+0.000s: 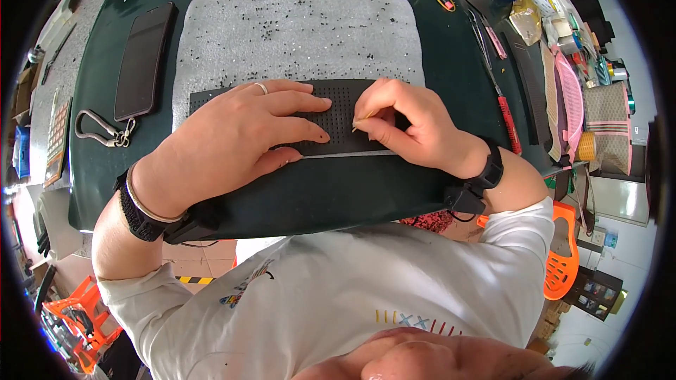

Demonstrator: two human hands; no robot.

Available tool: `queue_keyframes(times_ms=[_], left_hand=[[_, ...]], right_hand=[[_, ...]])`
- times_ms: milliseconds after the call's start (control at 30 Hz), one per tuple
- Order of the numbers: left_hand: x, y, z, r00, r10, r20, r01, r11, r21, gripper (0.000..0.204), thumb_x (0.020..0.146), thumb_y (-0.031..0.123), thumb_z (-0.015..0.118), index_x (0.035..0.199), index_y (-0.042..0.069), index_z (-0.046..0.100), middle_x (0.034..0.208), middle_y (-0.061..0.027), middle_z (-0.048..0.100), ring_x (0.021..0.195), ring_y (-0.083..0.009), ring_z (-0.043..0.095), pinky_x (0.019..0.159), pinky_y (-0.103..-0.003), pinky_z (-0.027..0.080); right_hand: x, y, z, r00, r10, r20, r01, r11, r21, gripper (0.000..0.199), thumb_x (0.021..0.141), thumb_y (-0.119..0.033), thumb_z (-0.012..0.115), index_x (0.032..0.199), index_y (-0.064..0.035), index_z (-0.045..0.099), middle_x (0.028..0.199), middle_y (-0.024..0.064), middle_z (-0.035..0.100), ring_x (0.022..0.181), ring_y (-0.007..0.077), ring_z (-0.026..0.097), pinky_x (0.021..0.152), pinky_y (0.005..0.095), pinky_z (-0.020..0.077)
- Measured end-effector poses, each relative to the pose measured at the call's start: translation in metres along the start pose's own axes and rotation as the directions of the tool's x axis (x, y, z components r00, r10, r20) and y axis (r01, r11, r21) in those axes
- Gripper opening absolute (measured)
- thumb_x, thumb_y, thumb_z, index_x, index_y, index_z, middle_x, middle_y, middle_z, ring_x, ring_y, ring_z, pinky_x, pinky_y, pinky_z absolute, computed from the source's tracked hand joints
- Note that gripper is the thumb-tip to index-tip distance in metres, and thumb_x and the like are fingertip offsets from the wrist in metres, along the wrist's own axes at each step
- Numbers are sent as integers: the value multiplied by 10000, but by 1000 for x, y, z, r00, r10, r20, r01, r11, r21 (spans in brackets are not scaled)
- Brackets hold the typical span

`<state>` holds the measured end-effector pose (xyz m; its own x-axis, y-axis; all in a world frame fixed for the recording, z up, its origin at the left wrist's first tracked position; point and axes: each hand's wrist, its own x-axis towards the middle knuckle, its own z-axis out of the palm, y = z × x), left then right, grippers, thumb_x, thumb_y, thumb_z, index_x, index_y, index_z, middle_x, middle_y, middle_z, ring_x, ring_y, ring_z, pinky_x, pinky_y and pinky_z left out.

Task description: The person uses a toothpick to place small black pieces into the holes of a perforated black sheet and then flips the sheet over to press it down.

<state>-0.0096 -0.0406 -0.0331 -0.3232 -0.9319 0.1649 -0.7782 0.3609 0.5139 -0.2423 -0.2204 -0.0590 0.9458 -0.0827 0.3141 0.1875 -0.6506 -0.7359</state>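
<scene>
A black perforated strip (345, 109) lies across the near edge of a white foam sheet (296, 35) speckled with tiny black bits. My left hand (239, 134) rests flat on the strip's left part, fingers spread and pointing right. My right hand (405, 123) is pinched on a thin pale stick (361, 121), whose tip touches the strip near its middle. Both wrists wear black bands.
A dark green mat (451, 63) covers the table. A black phone (144, 60) and a carabiner with keys (105, 130) lie at the left. Red-handled tools (503, 109), tape rolls and pink items crowd the right side. Orange stools stand on the floor below.
</scene>
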Motion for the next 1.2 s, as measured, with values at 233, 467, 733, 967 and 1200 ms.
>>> queue_keyframes(times_ms=[233, 467, 733, 967, 1200], left_hand=[[-1, 0, 0, 1000, 2, -1, -2, 1000, 14, 339, 858, 99, 760, 1193, 140, 737, 1413, -64, 643, 1305, -315, 589, 1086, -439, 501], [2, 1, 0, 1000, -1, 4, 1, 1000, 11, 345, 855, 102, 764, 1197, 144, 739, 1414, -62, 643, 1307, -315, 590, 1082, -436, 508], [-1, -1, 1, 1000, 3, -5, -3, 1000, 5, 349, 856, 93, 764, 1201, 141, 741, 1419, -63, 645, 1315, -319, 587, 1088, -438, 506], [0, 3, 1, 999, 8, 35, -8, 1000, 5, 412, 854, 67, 758, 1251, 174, 729, 1458, -85, 591, 1361, -355, 536, 1119, -465, 475], [1, 4, 2, 998, 19, 54, -17, 999, -29, 442, 856, 45, 746, 1272, 193, 722, 1448, -108, 554, 1352, -367, 525, 1122, -470, 462]], right_hand=[[2, -1, -1, 999, -34, 34, 35, 999, -18, 182, 945, 30, 729, 1051, -57, 609, 996, 72, 716, 724, 123, 653, 604, 244, 505], [-1, 2, -1, 996, -71, 55, 72, 997, -11, 172, 958, 7, 732, 1052, -51, 601, 999, 84, 713, 728, 112, 647, 606, 241, 504], [-4, -2, -1, 1000, -15, 10, 14, 997, 81, 179, 970, 18, 713, 1076, -51, 587, 1010, 99, 709, 698, 117, 656, 607, 240, 514], [-5, -3, 1, 1000, 26, -1, -26, 994, 102, 175, 970, 24, 710, 1074, -46, 588, 1012, 102, 707, 697, 122, 665, 604, 240, 518], [-1, -1, -1, 996, -79, 31, 78, 996, 38, 175, 964, 31, 711, 1072, -44, 595, 1008, 100, 705, 692, 131, 669, 599, 244, 519]])
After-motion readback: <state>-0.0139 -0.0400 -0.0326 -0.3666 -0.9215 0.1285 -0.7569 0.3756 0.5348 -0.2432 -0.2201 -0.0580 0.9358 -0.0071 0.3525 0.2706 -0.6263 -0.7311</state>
